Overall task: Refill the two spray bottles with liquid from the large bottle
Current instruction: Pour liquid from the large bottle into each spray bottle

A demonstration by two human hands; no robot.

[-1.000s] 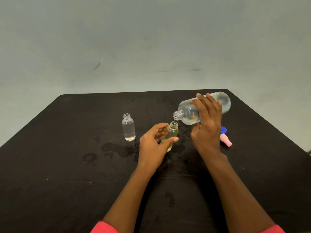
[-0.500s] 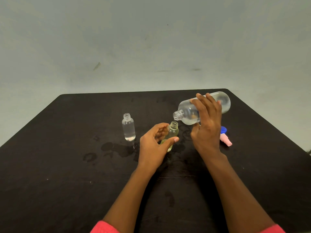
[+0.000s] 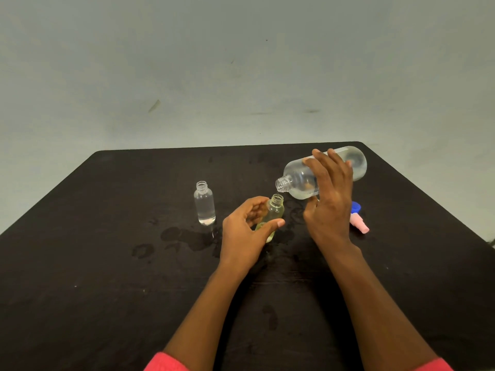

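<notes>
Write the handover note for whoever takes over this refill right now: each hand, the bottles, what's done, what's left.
Left hand: grips the yellowish spray bottle, uncapped, slightly tilted.
Right hand: holds the large bottle tipped, mouth just above that neck; some liquid remains inside.
Clear spray bottle: stands alone to the left, uncapped, holding clear liquid; level hard to read.
Blue and pink cap pieces: on the table, right of the right hand.
Done: both small bottles open, pour lined up.
Left: finish this fill, check the clear one, probably refit caps. Wet patches near the bottles.
</notes>
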